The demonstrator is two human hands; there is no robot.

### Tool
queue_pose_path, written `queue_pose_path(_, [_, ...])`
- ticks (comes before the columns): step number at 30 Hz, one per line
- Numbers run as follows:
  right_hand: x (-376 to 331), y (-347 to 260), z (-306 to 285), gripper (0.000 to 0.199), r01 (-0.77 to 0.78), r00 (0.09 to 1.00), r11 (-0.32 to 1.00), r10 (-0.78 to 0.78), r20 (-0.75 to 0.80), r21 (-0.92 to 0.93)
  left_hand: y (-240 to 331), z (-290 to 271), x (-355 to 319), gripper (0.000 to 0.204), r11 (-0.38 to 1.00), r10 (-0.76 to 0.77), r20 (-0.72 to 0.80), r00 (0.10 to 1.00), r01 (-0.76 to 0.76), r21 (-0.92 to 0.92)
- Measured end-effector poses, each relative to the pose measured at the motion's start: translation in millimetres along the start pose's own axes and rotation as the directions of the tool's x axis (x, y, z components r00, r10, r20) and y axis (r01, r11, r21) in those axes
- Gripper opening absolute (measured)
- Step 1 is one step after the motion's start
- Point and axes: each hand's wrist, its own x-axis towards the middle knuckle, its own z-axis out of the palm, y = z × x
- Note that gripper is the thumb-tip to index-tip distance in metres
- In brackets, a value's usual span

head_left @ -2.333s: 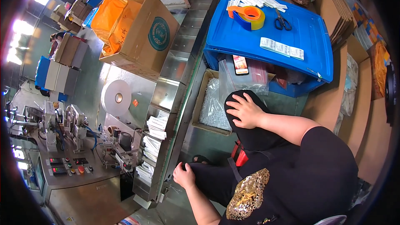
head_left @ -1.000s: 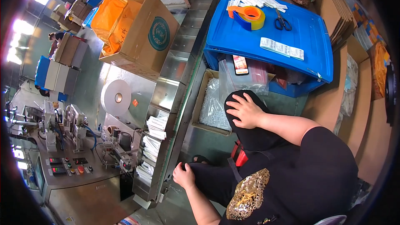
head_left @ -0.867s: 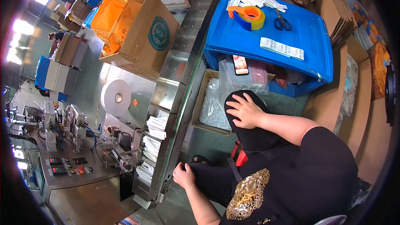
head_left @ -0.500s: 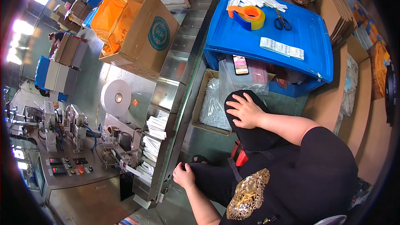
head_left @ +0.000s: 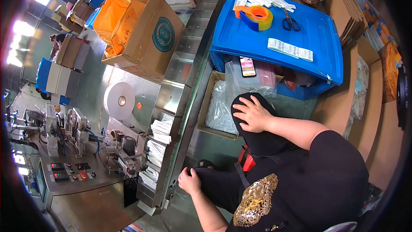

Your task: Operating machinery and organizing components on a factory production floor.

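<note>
My right hand (head_left: 252,114) lies on my right knee, fingers spread, holding nothing. My left hand (head_left: 189,181) rests over my left knee beside the metal conveyor; its fingers droop over the knee and are partly hidden, and no object shows in it. Closest to the left hand are stacks of thin white packets (head_left: 157,152) in the conveyor's compartments. Beyond my right knee, a phone (head_left: 247,67) with a lit screen lies on clear plastic bags (head_left: 266,74). A carton (head_left: 218,131) holding a clear bag of small white pieces stands beside that knee.
A blue bin's lid (head_left: 313,30) carries tape rolls (head_left: 262,20), scissors (head_left: 291,22), label strips (head_left: 290,49) and white packets (head_left: 268,1). Left of the conveyor (head_left: 177,66) stand a packaging machine (head_left: 81,163), a white roll (head_left: 116,107) and a large carton (head_left: 150,38).
The white strip at the machine's outlet no longer sticks out over the nearest compartment; the packets there lie slightly differently. Both my hands have stayed in place.
</note>
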Motion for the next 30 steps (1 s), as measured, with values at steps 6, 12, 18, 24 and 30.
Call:
queue_pose_path(6, [-0.4,0.7,1.7,0.042,0.006,1.0,1.0,-0.006,-0.015,-0.001,1.2,-0.9,-1.0,0.032,1.0,0.005,-0.011,1.0,-0.005,0.005])
queue_pose_path(12, [-0.1,0.9,1.7,0.041,0.006,1.0,1.0,-0.005,-0.02,0.004,0.5,-1.2,0.5,0.033,1.0,0.004,-0.003,1.0,-0.004,0.003])
queue_pose_path(18, [0.0,-0.5,1.2,0.041,0.002,1.0,1.0,-0.002,-0.014,0.004,3.8,-3.9,-1.5,0.032,1.0,-0.005,-0.003,1.0,0.005,0.006])
queue_pose_path(24, [0.3,3.4,3.5,0.044,-0.008,1.0,0.999,0.009,-0.02,0.054,0.5,-2.3,-3.2,0.032,1.0,-0.005,-0.013,1.0,0.005,0.003])
queue_pose_path(30, [15.6,67.7,25.5,0.05,-0.299,0.893,0.81,0.424,-0.151,0.505,2.4,-2.6,-2.6,0.032,1.0,-0.003,-0.004,1.0,0.003,0.002])
